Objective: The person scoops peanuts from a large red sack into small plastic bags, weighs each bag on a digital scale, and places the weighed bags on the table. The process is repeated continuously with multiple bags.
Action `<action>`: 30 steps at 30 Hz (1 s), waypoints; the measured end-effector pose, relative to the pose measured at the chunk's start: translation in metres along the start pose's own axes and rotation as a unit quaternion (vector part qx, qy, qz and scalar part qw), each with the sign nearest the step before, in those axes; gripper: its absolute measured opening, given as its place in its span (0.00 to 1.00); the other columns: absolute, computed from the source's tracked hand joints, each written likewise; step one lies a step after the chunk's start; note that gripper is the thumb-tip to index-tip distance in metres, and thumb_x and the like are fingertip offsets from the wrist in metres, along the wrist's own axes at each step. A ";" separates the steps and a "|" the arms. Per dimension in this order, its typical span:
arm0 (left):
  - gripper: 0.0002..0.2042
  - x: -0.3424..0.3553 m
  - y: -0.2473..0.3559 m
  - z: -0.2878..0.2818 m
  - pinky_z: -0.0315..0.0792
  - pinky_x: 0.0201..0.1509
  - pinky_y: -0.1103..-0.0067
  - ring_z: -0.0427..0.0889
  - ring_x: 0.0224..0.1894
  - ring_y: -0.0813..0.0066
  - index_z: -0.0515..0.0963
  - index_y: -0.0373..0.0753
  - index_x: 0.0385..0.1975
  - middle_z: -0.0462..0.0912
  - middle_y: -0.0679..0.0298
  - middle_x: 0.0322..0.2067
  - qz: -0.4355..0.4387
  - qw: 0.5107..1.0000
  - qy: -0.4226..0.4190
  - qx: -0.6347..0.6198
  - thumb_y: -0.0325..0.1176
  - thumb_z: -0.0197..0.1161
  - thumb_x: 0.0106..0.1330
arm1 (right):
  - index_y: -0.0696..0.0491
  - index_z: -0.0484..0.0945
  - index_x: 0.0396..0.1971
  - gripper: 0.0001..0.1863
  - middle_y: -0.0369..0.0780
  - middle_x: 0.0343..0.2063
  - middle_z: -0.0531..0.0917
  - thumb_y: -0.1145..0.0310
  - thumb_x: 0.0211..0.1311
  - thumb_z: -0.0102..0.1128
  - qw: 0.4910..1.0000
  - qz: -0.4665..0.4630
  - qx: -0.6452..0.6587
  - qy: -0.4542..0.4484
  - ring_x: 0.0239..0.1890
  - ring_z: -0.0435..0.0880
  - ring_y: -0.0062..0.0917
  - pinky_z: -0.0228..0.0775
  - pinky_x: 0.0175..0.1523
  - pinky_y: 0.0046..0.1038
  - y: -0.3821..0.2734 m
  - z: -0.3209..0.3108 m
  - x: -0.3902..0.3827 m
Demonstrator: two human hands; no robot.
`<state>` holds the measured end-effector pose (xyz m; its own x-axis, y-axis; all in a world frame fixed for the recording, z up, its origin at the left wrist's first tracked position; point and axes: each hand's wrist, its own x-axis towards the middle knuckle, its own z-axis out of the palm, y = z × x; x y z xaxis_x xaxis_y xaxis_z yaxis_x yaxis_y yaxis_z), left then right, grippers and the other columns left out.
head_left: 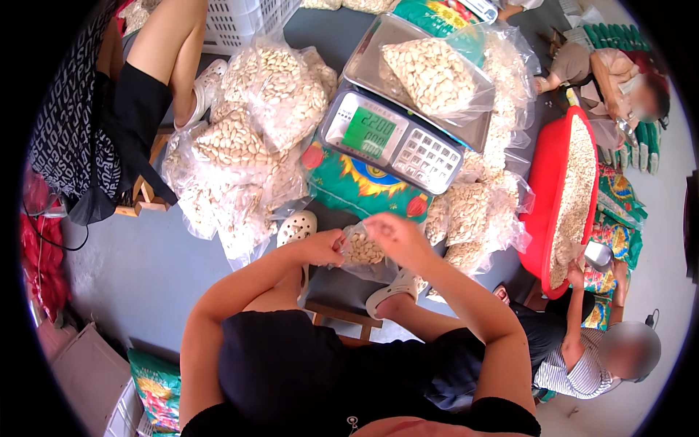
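A clear plastic bag (364, 251) with pale flat seeds, like pumpkin seeds, hangs between my legs. My left hand (325, 247) is closed on the bag's left edge. Over the bag's right side, my right hand (399, 239) has its fingers curled in; whatever is in them is hidden. Just beyond my hands stands a digital scale (393, 138) with a lit green display, on a green printed sack (364, 186). Another filled bag of seeds (431, 76) lies tilted on the scale's metal pan.
Filled seed bags pile up left (266, 109) and right (466, 215) of the scale. Farther right, a long red tub (535, 197) holds loose seeds; a person beside it holds a metal scoop (598, 256). Another person sits at upper left beside a white crate (244, 25).
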<state>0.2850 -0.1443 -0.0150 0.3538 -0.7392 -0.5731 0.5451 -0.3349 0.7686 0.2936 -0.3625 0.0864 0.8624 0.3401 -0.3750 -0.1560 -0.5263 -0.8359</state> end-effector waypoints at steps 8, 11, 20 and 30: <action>0.16 0.004 -0.002 0.002 0.65 0.22 0.84 0.74 0.23 0.82 0.68 0.35 0.40 0.77 0.65 0.25 -0.009 0.999 -0.033 0.003 0.29 0.61 0.52 | 0.54 0.81 0.34 0.11 0.45 0.35 0.81 0.77 0.53 0.50 0.739 -0.088 -0.610 0.274 0.38 0.80 0.38 0.74 0.42 0.32 -0.145 -0.188 0.090; 0.15 0.005 -0.005 0.002 0.65 0.22 0.84 0.75 0.24 0.81 0.68 0.35 0.39 0.77 0.65 0.25 -0.005 0.999 -0.035 0.002 0.29 0.61 0.52 | 0.56 0.79 0.38 0.13 0.47 0.40 0.80 0.71 0.53 0.52 0.711 0.012 -0.692 0.126 0.45 0.78 0.39 0.74 0.46 0.34 -0.140 -0.198 0.142; 0.14 0.005 -0.022 -0.003 0.66 0.23 0.84 0.77 0.26 0.81 0.69 0.35 0.39 0.78 0.64 0.26 -0.003 1.000 -0.027 0.001 0.29 0.61 0.53 | 0.45 0.63 0.59 0.38 0.50 0.50 0.73 0.55 0.43 0.63 0.788 -0.058 -0.580 0.199 0.51 0.75 0.40 0.69 0.54 0.35 -0.074 -0.177 0.214; 0.15 0.001 -0.016 -0.004 0.66 0.24 0.84 0.76 0.27 0.81 0.69 0.36 0.41 0.79 0.64 0.26 -0.009 1.000 -0.024 0.013 0.29 0.60 0.55 | 0.47 0.75 0.44 0.22 0.47 0.39 0.79 0.60 0.46 0.62 0.848 -0.025 -0.498 0.181 0.41 0.80 0.34 0.72 0.44 0.32 -0.084 -0.221 0.229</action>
<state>0.2798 -0.1377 -0.0290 0.3071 -0.7601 -0.5726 0.5305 -0.3628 0.7661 0.6106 -0.4129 0.1596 0.9752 0.2153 -0.0508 0.2142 -0.9764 -0.0263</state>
